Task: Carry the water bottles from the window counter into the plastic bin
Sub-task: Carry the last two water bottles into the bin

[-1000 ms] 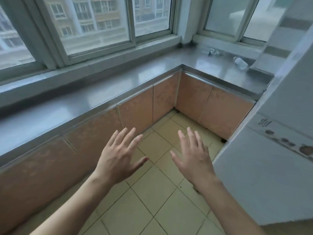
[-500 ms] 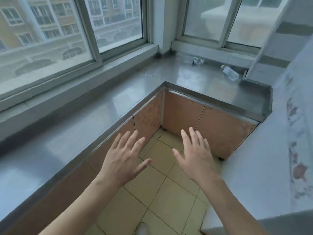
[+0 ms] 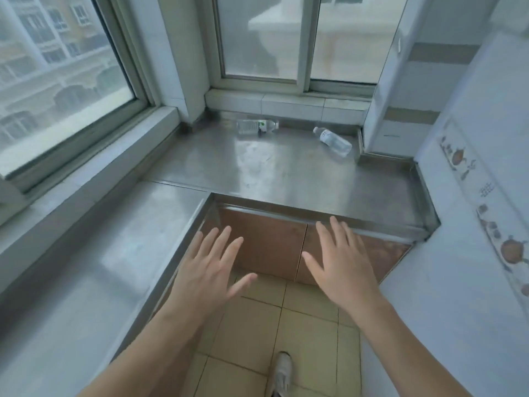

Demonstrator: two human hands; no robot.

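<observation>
two clear water bottles lay on their sides on the steel desk (image 3: 286,173) under the far window: the labelled bottle (image 3: 256,126) at 12 o'clock, the plain bottle (image 3: 333,141) at 1 o'clock, well apart. the left hand (image 3: 210,272) and right hand (image 3: 342,267) hovered short of the desk edge, each grip wide and empty. the bottles seemed light, thin-walled, smooth and prone to rolling; hold was best taken around mid-body. no bin was in view.

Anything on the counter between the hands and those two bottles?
Nothing visible. The steel counter is bare between both open hands, left hand and right hand, and the two lying bottles: labelled bottle, plain bottle.
</observation>
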